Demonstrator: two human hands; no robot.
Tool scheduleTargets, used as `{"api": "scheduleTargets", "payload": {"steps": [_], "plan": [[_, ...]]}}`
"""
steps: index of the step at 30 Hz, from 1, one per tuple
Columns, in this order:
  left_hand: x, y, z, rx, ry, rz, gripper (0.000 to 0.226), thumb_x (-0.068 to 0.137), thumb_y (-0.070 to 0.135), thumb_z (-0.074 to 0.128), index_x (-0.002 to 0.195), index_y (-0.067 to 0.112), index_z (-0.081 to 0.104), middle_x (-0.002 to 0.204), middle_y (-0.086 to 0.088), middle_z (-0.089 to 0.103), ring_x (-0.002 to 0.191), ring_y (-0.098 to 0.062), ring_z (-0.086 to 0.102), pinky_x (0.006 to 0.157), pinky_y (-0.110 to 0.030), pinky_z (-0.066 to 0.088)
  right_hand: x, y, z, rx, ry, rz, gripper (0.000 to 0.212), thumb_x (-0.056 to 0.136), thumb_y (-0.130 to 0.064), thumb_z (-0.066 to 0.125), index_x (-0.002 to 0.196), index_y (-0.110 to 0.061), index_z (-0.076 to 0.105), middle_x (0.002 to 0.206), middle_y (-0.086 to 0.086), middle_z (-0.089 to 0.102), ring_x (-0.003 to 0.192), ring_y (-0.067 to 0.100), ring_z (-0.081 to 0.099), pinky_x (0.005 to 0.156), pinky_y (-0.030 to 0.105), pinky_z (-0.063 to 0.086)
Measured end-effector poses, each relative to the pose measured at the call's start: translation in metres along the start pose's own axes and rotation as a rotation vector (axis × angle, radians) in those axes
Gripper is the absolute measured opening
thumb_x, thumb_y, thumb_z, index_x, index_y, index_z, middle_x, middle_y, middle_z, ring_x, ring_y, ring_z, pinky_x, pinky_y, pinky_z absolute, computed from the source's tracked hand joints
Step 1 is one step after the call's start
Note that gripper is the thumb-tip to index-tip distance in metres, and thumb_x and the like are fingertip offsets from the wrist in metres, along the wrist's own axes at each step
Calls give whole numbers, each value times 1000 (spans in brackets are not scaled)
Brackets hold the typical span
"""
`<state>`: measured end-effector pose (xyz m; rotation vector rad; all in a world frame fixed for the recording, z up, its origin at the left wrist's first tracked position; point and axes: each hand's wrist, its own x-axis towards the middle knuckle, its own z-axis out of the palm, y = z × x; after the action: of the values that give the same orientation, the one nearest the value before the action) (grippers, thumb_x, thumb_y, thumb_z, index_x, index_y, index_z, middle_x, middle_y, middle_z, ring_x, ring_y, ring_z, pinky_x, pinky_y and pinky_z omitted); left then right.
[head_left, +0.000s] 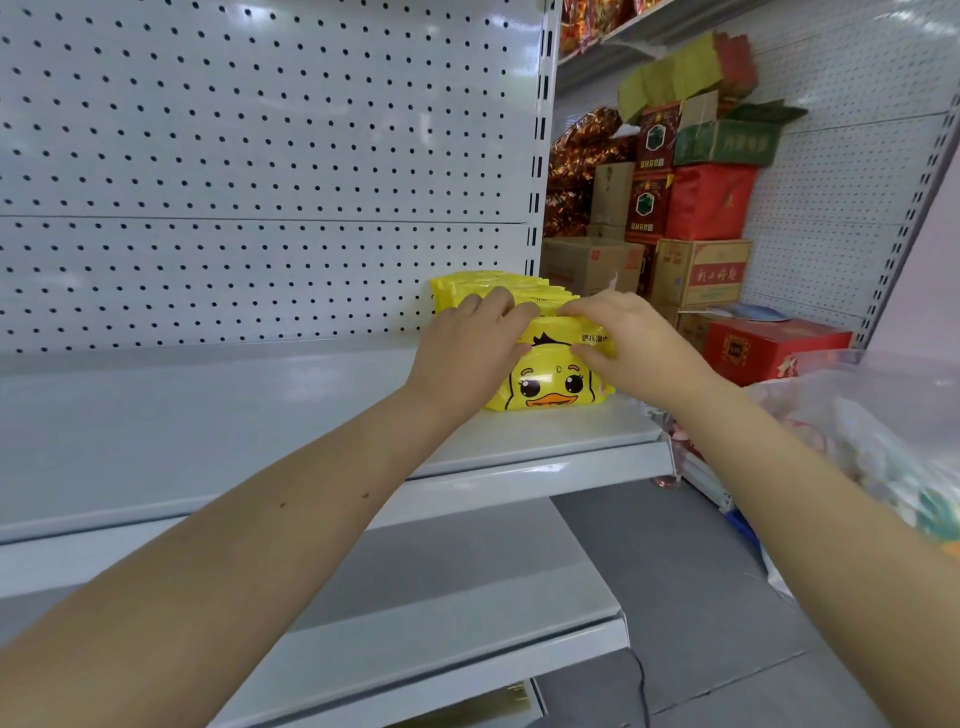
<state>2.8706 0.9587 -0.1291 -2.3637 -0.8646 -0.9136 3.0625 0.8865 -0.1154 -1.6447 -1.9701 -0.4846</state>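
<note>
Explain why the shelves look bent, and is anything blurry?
Head view: the wide-angle lens bows the grey metal shelf and white perforated back panel; the clear plastic bag at right is blurred; the yellow duck-face plastic packs are sharp.

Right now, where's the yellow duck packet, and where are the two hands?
duck packet (550, 387), head view, on the duck's face.
left hand (467, 351), head view, on the back of the hand.
right hand (636, 343), head view, on the back of the hand.

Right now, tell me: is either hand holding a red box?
No, the left hand and right hand both grip the yellow duck packs; the red boxes stand apart to the right.
</note>
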Motion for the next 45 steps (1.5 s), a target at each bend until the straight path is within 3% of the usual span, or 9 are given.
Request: {"api": "scheduleTargets", "payload": {"steps": [5, 10, 15, 23, 28, 35, 45], "plan": [[-14, -15, 10, 52, -27, 92, 74, 86, 63, 48, 147, 25, 31, 135, 1, 45, 115, -22, 45, 91, -34, 36, -14, 5, 6, -7, -40, -72, 75, 76, -32, 75, 142, -25, 40, 135, 2, 44, 123, 22, 36, 106, 35, 31], [-8, -11, 12, 91, 36, 134, 76, 78, 57, 63, 140, 16, 45, 125, -6, 55, 107, -29, 53, 86, -39, 41, -13, 8, 11, -19, 17, -57, 75, 77, -30, 76, 142, -23, 40, 134, 3, 43, 123, 23, 36, 103, 35, 33], [-11, -10, 16, 163, 44, 100, 75, 79, 59, 61, 140, 18, 45, 126, -5, 56, 105, -29, 54, 84, -36, 42, -14, 8, 18, -61, 15, -53, 74, 79, -31, 74, 143, -22, 39, 139, 5, 40, 127, 26, 34, 106, 38, 31], [-13, -9, 5, 30, -68, -31, 85, 77, 65, 58, 148, 33, 22, 148, 3, 28, 128, -24, 30, 102, -35, 21, -14, 2, 9, -102, -60, 36, 85, 80, -41, 70, 150, -31, 22, 150, -1, 30, 136, 24, 22, 111, 39, 24], [-24, -30, -19, 56, -66, -61, 80, 80, 63, 56, 146, 30, 27, 150, 4, 25, 130, -24, 27, 103, -35, 19, -10, -20, -8, -84, -23, 14, 75, 80, -44, 68, 145, -30, 34, 146, -4, 36, 135, 20, 26, 110, 40, 27], [-66, -87, -69, 132, -112, -185, 80, 81, 67, 52, 146, 28, 26, 142, 3, 35, 127, -24, 30, 101, -36, 24, 26, -95, -6, -50, -53, -80, 67, 83, -46, 65, 142, -27, 39, 142, -2, 45, 131, 21, 35, 106, 36, 31], [-197, -196, -179, 388, -198, -464, 69, 85, 62, 51, 142, 28, 34, 141, 0, 40, 128, -25, 34, 102, -39, 31, 82, -279, 52, 158, -173, -301, 59, 84, -51, 60, 137, -35, 41, 134, -9, 52, 124, 16, 44, 93, 35, 40]]}}
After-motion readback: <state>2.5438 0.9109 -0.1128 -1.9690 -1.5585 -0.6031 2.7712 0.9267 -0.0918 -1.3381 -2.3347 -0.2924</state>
